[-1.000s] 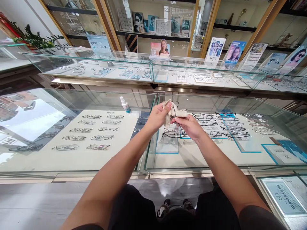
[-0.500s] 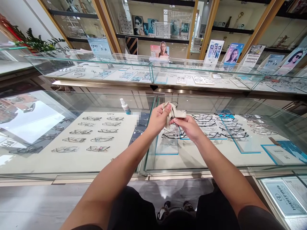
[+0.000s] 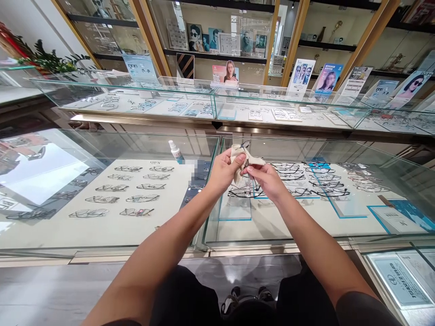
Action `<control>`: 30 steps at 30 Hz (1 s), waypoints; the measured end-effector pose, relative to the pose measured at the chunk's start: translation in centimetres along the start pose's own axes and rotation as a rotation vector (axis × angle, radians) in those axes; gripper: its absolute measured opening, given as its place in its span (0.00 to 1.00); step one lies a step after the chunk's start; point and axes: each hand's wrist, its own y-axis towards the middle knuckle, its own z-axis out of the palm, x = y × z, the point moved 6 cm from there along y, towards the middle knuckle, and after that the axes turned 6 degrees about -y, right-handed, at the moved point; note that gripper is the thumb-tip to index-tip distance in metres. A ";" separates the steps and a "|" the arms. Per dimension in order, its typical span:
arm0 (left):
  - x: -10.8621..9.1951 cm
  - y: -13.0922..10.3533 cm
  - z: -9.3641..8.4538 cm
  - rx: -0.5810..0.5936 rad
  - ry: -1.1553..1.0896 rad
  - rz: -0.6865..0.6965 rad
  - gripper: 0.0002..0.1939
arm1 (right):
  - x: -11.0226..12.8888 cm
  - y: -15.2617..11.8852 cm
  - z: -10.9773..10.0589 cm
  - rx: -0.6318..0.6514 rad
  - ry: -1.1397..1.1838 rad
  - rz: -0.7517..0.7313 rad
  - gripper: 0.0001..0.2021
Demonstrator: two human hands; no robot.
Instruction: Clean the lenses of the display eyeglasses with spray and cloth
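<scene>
Vs. a sec ago, more of the dark specs [image 3: 246,144] poked above the cloth [image 3: 255,160]; L hand [image 3: 223,170] pinched cloth round them, R hand [image 3: 268,180] gripped them (partly hidden) over glass display counter [image 3: 272,232], shop shelves [image 3: 217,55] behind.

Glass counters [image 3: 102,235] above grey floor [image 3: 50,292]

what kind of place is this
Most likely an eyewear shop: rows of glasses lie in a glass display case, and a card picturing people in sunglasses stands toward the back.
</scene>
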 end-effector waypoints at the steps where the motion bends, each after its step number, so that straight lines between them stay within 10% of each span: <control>1: 0.1 -0.1 -0.1 -0.023 0.005 -0.001 0.25 | -0.2 -0.1 0.2 0.007 -0.009 0.006 0.19; 17: 1.8 0.4 -0.5 0.053 -0.084 -0.215 0.29 | 4.3 -0.3 -3.8 -0.225 0.011 -0.279 0.13; 30: 3.4 -1.2 1.5 0.219 0.004 -0.333 0.33 | 2.6 0.0 -2.7 -0.195 0.048 -0.123 0.15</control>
